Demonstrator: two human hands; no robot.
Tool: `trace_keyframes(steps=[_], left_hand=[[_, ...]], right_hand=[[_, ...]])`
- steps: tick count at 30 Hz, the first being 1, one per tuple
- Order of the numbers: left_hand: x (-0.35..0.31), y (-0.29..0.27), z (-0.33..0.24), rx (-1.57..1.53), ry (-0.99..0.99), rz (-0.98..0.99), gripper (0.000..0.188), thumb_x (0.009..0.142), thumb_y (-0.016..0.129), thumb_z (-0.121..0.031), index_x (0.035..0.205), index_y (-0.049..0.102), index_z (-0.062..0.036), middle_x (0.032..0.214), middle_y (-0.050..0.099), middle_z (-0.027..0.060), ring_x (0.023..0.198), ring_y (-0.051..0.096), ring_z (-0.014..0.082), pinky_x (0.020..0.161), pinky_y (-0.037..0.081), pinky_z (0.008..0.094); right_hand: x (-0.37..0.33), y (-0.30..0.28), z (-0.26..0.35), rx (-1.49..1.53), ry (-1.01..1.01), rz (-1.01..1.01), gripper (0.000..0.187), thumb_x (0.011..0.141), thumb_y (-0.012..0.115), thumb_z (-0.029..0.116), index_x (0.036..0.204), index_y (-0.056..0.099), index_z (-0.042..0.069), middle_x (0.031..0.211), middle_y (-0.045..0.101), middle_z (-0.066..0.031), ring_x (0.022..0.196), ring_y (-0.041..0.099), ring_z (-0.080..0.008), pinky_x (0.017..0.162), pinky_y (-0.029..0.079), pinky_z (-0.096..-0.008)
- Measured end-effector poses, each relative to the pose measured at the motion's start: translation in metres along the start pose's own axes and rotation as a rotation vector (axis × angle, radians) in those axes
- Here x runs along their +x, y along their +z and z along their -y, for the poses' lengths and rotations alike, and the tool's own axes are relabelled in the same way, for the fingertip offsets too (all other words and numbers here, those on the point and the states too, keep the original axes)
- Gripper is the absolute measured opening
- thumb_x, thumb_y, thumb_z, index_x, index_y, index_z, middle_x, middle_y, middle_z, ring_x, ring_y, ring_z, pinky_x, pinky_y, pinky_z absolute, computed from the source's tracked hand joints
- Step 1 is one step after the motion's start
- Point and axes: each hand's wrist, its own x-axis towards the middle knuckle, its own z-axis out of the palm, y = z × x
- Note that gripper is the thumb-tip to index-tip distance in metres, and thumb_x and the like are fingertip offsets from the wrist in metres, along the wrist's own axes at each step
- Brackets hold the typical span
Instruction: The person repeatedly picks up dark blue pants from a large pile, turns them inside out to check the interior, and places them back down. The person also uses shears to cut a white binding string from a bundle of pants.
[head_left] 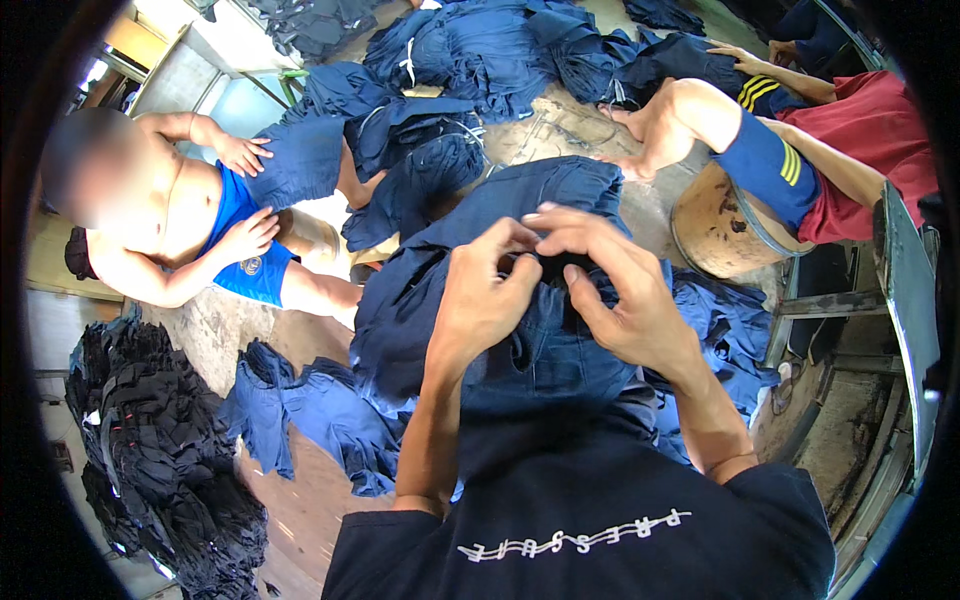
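A dark blue garment [560,350], thick denim-like cloth with visible seams, lies bunched across my lap. Over its middle my left hand [488,285] is curled, thumb and fingertips drawn together. Close on its right, my right hand [618,285] arches inward, its fingers bent toward the left fingertips and its thumb turned in. Between the two hands is a dark patch of cloth in shadow. What exactly the fingertips pinch is too small and dark to make out. More folded dark blue cloth rises just beyond my hands.
A shirtless person [160,220] sits at left, handling blue cloth. Another, in a red shirt [870,140], sits at right on a round drum [725,220]. Blue garments [470,50] are heaped ahead; a black garment pile [160,450] lies lower left. A metal-edged frame [900,330] stands right.
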Motion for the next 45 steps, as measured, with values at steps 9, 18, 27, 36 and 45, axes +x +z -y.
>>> trace_keyframes(steps=[9, 18, 27, 36, 45], left_hand=[[-0.019, -0.032, 0.006, -0.499, -0.015, 0.002, 0.022, 0.092, 0.059, 0.003, 0.113, 0.063, -0.0033, 0.102, 0.059, -0.0022, 0.084, 0.051, 0.0024, 0.073, 0.037, 0.0203], [-0.023, -0.04, -0.033, -0.82, -0.202, 0.041, 0.077, 0.088, 0.045, -0.012, 0.16, 0.043, 0.0153, 0.156, 0.058, 0.0248, 0.145, 0.058, 0.0269, 0.125, 0.04, 0.0336], [-0.022, -0.039, -0.032, -0.57, -0.029, 0.164, 0.071, 0.088, 0.046, -0.016, 0.15, 0.055, 0.0182, 0.152, 0.062, 0.0261, 0.142, 0.059, 0.027, 0.127, 0.035, 0.0334], [-0.025, -0.045, 0.013, -1.309, 0.105, 0.331, 0.054, 0.095, 0.048, -0.01, 0.144, 0.058, 0.0114, 0.136, 0.07, 0.0184, 0.118, 0.071, 0.0253, 0.111, 0.054, 0.0358], [-0.04, -0.056, 0.068, -0.996, -0.103, -0.065, 0.017, 0.098, 0.05, 0.002, 0.099, 0.067, 0.0008, 0.102, 0.069, 0.004, 0.091, 0.063, 0.0118, 0.086, 0.052, 0.0249]], right_hand=[[-0.001, -0.047, -0.009, -0.499, -0.295, 0.092, 0.034, 0.082, 0.087, 0.023, 0.11, 0.075, 0.007, 0.12, 0.076, -0.0097, 0.128, 0.067, -0.0365, 0.11, 0.048, -0.0516], [0.0, -0.048, 0.004, -0.367, -0.476, -0.085, 0.055, 0.056, 0.105, 0.024, 0.101, 0.079, 0.006, 0.111, 0.072, -0.0113, 0.111, 0.071, -0.0361, 0.097, 0.057, -0.0467], [-0.013, -0.046, -0.006, -0.425, -0.519, -0.254, 0.058, 0.049, 0.106, 0.034, 0.096, 0.082, 0.009, 0.11, 0.069, -0.009, 0.111, 0.069, -0.0346, 0.097, 0.058, -0.0486], [0.0, -0.051, 0.023, -0.47, -0.46, -0.023, 0.06, 0.056, 0.104, 0.036, 0.102, 0.076, 0.011, 0.142, 0.068, -0.0156, 0.142, 0.058, -0.045, 0.114, 0.047, -0.0554], [0.038, -0.041, 0.002, -0.447, -0.713, -0.168, 0.065, 0.059, 0.103, 0.037, 0.113, 0.079, 0.011, 0.145, 0.065, -0.019, 0.143, 0.056, -0.0464, 0.115, 0.047, -0.0569]])
